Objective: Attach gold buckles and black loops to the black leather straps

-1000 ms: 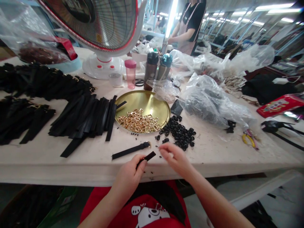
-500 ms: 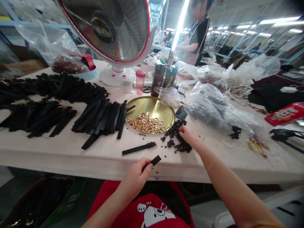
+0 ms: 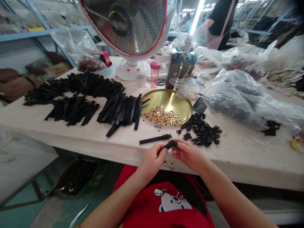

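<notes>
Black strap [image 3: 170, 144] at near table edge, between both hands. Left hand [image 3: 155, 157]: thumb and fingers clamped on it; right hand [image 3: 186, 152]: fingertips closed at its far end, small loop there hard to make out. Second strap [image 3: 154, 139] just beyond. Round gold tray [image 3: 184, 106] holds gold-toned buckles [image 3: 161, 116]; black loops [image 3: 206, 131] heaped right. Fan [image 3: 133, 28] cut off at top, hub lettering illegible.

open: front-left table [image 3: 47, 133] | obstacles: 1 tray [image 3: 172, 98] ahead, 1 fan [image 3: 129, 28] beyond
</notes>
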Motion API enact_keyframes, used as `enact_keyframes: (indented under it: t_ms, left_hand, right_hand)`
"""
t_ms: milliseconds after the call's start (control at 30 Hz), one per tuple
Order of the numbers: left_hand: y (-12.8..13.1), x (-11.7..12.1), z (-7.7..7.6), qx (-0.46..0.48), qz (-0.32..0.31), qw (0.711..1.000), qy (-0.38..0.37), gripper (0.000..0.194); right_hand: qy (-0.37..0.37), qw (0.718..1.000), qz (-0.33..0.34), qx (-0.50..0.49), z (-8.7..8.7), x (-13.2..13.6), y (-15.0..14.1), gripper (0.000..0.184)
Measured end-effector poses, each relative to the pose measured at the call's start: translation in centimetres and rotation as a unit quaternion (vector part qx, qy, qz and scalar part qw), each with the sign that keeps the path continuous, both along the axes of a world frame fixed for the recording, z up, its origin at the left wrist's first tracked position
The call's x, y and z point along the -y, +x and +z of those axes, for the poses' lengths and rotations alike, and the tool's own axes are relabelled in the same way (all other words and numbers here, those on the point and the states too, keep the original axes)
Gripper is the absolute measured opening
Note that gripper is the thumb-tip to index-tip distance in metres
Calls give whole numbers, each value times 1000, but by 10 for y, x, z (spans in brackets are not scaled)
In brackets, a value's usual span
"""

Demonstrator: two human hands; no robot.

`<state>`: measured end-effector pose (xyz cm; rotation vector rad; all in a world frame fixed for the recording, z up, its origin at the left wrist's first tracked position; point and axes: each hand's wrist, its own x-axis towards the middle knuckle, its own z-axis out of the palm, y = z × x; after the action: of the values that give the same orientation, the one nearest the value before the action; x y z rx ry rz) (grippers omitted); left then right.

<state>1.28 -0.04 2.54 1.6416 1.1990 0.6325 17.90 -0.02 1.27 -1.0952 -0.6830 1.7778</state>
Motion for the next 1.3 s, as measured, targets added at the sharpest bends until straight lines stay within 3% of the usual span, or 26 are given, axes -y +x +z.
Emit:
enact_keyframes:
  t_ms: [167,267,400,467,567,633,700,767,867,967,1033,1100,1133,1233,1300]
  left_hand:
    - [-3,1,-8,-58,-26,998,14,28]
    - [-2,-1,-11,-55,-39,998,0,27]
    - [-1,-5,-11,-42,-48,998,-17,28]
    - [-1,-7,-11,-47,-43,998,-23,28]
    - [-1,-9,-12,-57,-37,997,-34,27]
    - [0,-8,-14,-54,-36,997,-38,26]
    - [1,-8,-16,-46,-36,997,-40,25]
    - [1,-8,-18,-47,-34,997,-42,26]
    - [1,-8,-19,-59,-33,997,-46,26]
    - [0,-8,-18,-55,-36,997,-44,25]
    - [-1,-7,-18,-47,-36,997,-41,25]
    - [-1,-5,-16,-40,-33,998,-38,24]
    - [-1,-5,-15,-35,-30,998,-35,24]
    - [1,-4,-10,-12,-19,999,-27,26]
    - [3,-3,-6,3,-6,1000,-16,27]
  right_hand:
    - [-19,999,10,48,-9,6,-2,28]
    - [6,996,18,84,-11,9,2,34]
    - [73,965,39,249,-16,4,17,32]
    - [127,903,17,411,-19,-5,36,30]
    - [188,727,-24,660,-22,-20,70,27]
    - [188,643,-42,742,-24,-27,87,32]
    - [181,609,-45,771,-25,-31,95,33]
    - [192,590,-6,784,-26,-32,93,25]
    - [207,538,76,814,-27,-33,82,17]
    - [202,504,95,834,-25,-36,75,15]
    - [210,514,72,828,-22,-36,74,15]
    - [222,573,28,789,-18,-33,71,16]
    - [221,629,5,745,-16,-30,69,17]
    - [171,840,-19,515,-9,-15,52,23]
    - [121,926,-1,358,-4,-4,37,27]
